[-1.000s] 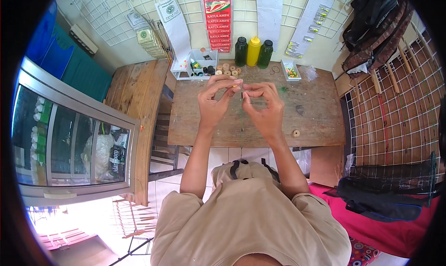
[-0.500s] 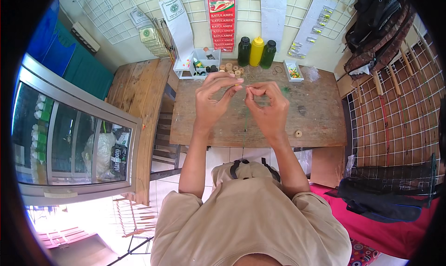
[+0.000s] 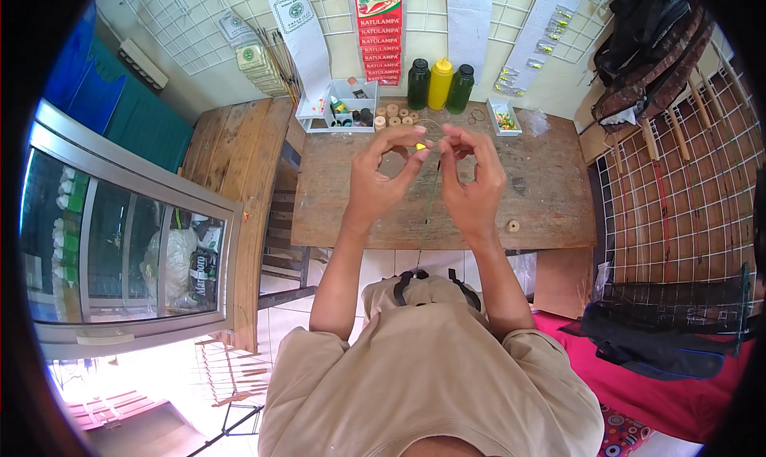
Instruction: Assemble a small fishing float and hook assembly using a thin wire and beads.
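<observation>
My left hand point(image 3: 384, 163) pinches a small yellow bead-like piece point(image 3: 420, 147) between thumb and fingertips above the wooden table. Just to its right, my right hand point(image 3: 472, 170) has thumb and forefinger closed on a thin line, too fine to see well. A pale loop of that line arches between the two hands. A thin green rod point(image 3: 431, 206) extends from below the fingers over the table's near edge toward my lap, with small dark marks along it. Where the line meets the yellow piece is hidden by my fingertips.
Beyond my hands, the table point(image 3: 542, 186) bears cork rings point(image 3: 392, 116), a white compartment box point(image 3: 351, 106) of small bottles, dark green bottles point(image 3: 460, 90), a yellow squeeze bottle point(image 3: 440, 86) and a white tray point(image 3: 504, 116) of colourful pieces. One cork ring point(image 3: 513, 226) lies near right.
Both hands have shifted slightly right. The yellow piece now shows more plainly in my left fingertips, and a line loop has appeared above. My right hand has turned more upright.
</observation>
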The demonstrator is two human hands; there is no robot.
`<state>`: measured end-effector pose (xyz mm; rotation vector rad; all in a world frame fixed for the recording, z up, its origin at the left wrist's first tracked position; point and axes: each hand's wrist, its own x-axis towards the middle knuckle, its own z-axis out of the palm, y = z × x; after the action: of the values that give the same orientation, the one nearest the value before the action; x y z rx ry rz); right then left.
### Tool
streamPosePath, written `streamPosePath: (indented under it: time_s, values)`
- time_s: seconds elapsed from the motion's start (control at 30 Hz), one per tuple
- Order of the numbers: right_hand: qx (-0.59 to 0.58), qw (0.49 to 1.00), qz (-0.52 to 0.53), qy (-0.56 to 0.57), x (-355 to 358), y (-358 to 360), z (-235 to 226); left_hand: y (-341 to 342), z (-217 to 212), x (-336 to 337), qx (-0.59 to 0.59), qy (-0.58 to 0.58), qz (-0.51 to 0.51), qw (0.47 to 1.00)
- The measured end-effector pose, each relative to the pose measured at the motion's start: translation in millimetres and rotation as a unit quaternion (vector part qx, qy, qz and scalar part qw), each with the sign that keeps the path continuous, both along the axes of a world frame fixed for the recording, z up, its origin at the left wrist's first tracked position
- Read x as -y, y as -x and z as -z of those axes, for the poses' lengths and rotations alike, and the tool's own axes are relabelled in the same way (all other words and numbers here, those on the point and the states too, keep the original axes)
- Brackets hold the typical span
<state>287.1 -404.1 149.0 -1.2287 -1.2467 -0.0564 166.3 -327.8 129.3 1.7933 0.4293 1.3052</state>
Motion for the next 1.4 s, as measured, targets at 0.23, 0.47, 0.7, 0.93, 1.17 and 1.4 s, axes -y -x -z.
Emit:
streamPosePath:
  time_s: [0.23, 0.47, 0.7, 0.93, 1.17, 1.4]
  values:
    - [-0.069, 0.996, -0.05, 0.028, -1, -10, -1, -12, 4, 6, 0.018, 0.049, 0.031, 0.998]
    - [-0.247, 0.958, -0.136, 0.042, -4, -22, 13, -26, 4, 22, 0.078, 0.12, 0.028, 0.989]
    - [-0.23, 0.964, -0.125, 0.041, -3, -24, 17, -31, 10, 28, 0.125, 0.199, 0.063, 0.97]
    - [-0.219, 0.967, -0.096, 0.087, -2, -29, 7, -41, 5, 36, 0.103, 0.19, 0.036, 0.976]
    - [-0.358, 0.905, -0.197, 0.12, 2, -39, 1, -34, 1, 38, 0.074, 0.215, 0.079, 0.971]
    - [-0.392, 0.899, -0.176, 0.082, 1, -42, 2, -37, 12, 35, 0.114, 0.136, 0.083, 0.981]
